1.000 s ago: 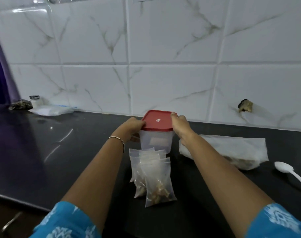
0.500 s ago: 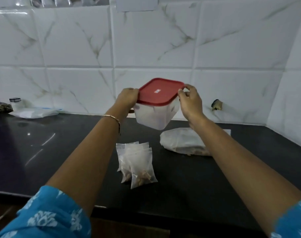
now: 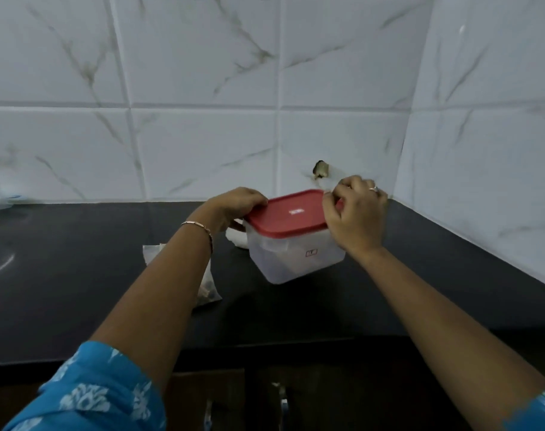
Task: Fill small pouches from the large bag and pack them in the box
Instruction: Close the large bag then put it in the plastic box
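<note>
Head view. Compared with half a second back, the box has come down from in front of the wall tiles. It is now low at the tabletop, tilted, with its near bottom corner dipping toward me. I cannot tell whether the base touches the surface. The camera has also swung, so the wall corner now stands right of the box.

The red lid is still on. The left grip stays clamped on the box's upper left rim, fingers curled over the lid edge and thumb beneath. The right grip has shifted to the lid's far right corner. Its fingers are curled and pinching the lid there, though the hand is blurred.

Hard to see:
- The small pouches lie left of the box and nearer me, mostly behind the left forearm. Only a top corner and a brown-filled bottom show.
- Of the large bag, only a white scrap shows behind the box's left side.
- The box wall is cloudy, so its contents are unreadable, and the front label is illegible.
- A dark thing on the wall behind the box is unidentifiable.
</note>
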`<state>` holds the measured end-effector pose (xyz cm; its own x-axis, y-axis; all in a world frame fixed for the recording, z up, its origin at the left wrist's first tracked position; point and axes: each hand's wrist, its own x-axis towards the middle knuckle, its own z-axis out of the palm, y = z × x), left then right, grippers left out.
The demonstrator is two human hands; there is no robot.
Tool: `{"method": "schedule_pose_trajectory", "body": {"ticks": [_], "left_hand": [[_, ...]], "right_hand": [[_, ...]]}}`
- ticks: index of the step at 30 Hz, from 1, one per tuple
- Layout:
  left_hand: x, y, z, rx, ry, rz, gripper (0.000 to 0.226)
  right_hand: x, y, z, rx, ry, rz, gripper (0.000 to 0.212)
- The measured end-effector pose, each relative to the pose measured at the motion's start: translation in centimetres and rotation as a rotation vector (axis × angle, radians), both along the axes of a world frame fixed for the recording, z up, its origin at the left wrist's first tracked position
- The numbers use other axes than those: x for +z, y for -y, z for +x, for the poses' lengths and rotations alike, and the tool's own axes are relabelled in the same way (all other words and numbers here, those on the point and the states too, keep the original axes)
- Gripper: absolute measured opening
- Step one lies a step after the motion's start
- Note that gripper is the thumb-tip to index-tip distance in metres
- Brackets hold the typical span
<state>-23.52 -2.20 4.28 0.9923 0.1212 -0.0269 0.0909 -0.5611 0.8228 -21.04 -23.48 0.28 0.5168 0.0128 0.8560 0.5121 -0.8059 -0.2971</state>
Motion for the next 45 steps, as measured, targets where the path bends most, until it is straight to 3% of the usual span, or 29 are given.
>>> {"method": "schedule_pose_trajectory", "body": {"ticks": [8, 12, 14, 16, 19, 23, 25, 28, 31, 35, 40, 45], "left_hand": [[-2.2, 0.5, 1.5, -0.086, -0.05, 0.044, 0.027], [-3.1, 0.5, 1.9, -0.004, 0.118, -0.082, 0.03], [-4.1, 0.4, 1.4, 0.017, 0.219, -0.242, 0.053], [-5.8, 0.1, 0.4, -0.052, 0.268, -0.386, 0.09], [-8.1, -0.3, -1.0, -0.198, 0.25, -0.462, 0.122], [-8.6, -0.3, -2.2, -0.285, 0.131, -0.396, 0.165], [-8.8, -0.1, -2.4, -0.298, 0.088, -0.296, 0.158], [-9.8, -0.1, -2.4, -0.314, 0.157, -0.245, 0.144], [-10.2, 0.0, -2.2, -0.295, 0.215, -0.225, 0.121], [-10.4, -0.5, -1.7, -0.295, 0.224, -0.122, 0.126], [-10.4, -0.6, -1.5, -0.28, 0.196, -0.127, 0.119], [-10.2, -0.9, -1.6, -0.273, 0.162, -0.151, 0.124]], "right_hand": [[-1.7, 1.3, -0.6, 0.076, -0.141, -0.079, 0.032], [-2.0, 1.0, -1.0, 0.119, -0.257, -0.153, 0.029], [-2.4, 0.8, -1.1, 0.093, -0.276, -0.165, 0.035], [-2.5, 0.8, -1.3, 0.059, -0.266, -0.211, 0.04], [-1.5, 0.7, -1.5, 0.05, -0.314, -0.363, 0.049], [-0.2, -0.4, -2.3, 0.349, -0.472, -0.424, 0.061], [0.0, -1.3, -2.6, 0.416, -0.504, -0.485, 0.072], [0.3, -2.3, -3.0, 0.332, -0.455, -0.654, 0.086], [0.5, -3.1, -3.9, 0.248, -0.268, -0.797, 0.071], [0.6, -4.0, -5.2, 0.224, -0.155, -0.886, 0.059], [0.9, -4.4, -5.5, 0.222, -0.152, -0.903, 0.056], [2.0, -4.3, -5.2, 0.276, -0.267, -0.75, 0.056]]}}
